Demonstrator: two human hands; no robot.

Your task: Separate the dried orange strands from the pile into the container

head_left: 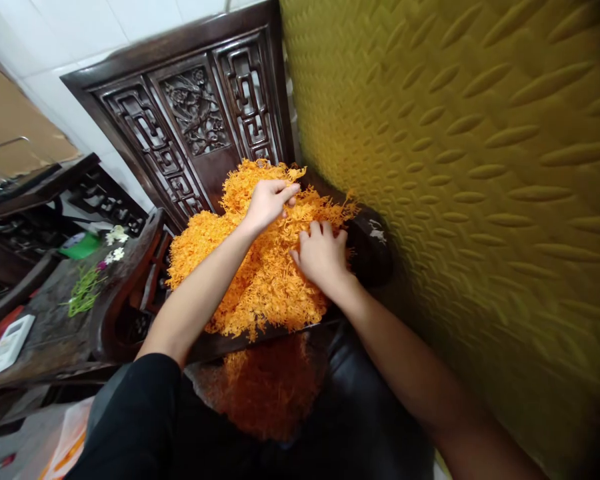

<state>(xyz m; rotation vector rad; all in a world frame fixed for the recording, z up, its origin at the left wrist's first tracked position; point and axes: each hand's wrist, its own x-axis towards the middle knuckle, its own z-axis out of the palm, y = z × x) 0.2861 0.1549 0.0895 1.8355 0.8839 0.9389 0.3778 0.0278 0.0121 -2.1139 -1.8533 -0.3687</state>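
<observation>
A heaped pile of frilly orange strands (200, 243) lies on the seat of a dark carved wooden chair (205, 170). Over the upper part of the pile is my left hand (270, 203), its thumb and fingers pinched together. Orange strands show right around its fingertips, but what the pinch holds is too small to make out. My right hand (325, 257) rests on the right side of the pile with its fingers spread and slightly bent, touching the strands. The fingertips are partly sunk among them.
A yellow-green textured panel (455, 167) stands close on the right. To the left, a dark wooden surface (55, 340) bears a green container (80, 245), white flowers (116, 243), green stems (84, 291) and a white plastic object (9, 347). A reddish-brown patch (275, 393) lies below the pile.
</observation>
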